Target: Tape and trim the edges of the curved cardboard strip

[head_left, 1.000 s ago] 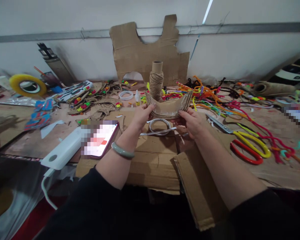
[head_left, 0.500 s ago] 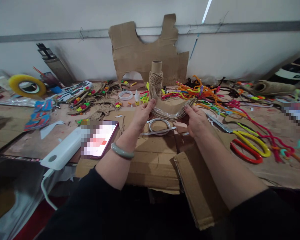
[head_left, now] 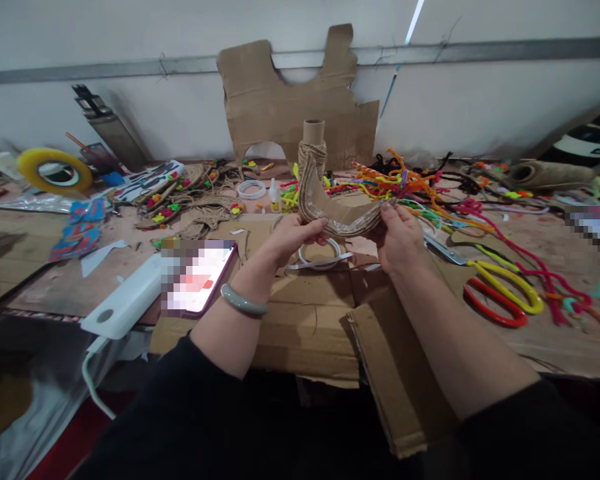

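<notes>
Between my hands is a curved cardboard crescent with twine along its outer edge and a shiny, clear strip on its face. My left hand pinches its lower left edge between thumb and fingers. At its right tip, my right hand is closed on it. Behind the crescent's left tip stands a cardboard tube wound with twine. Below it, a coil of white strip lies on the cardboard sheet. A small glue bottle stands to the left of the crescent.
Red-and-yellow-handled scissors lie at right, near tangled colored cords. A phone and a white power strip sit at left. Cut cardboard leans on the wall; yellow tape stands far left.
My left hand has slid from the crescent's left tip down to its lower edge. The crescent has tilted, with its left tip rising. My right hand still grips the right tip.
</notes>
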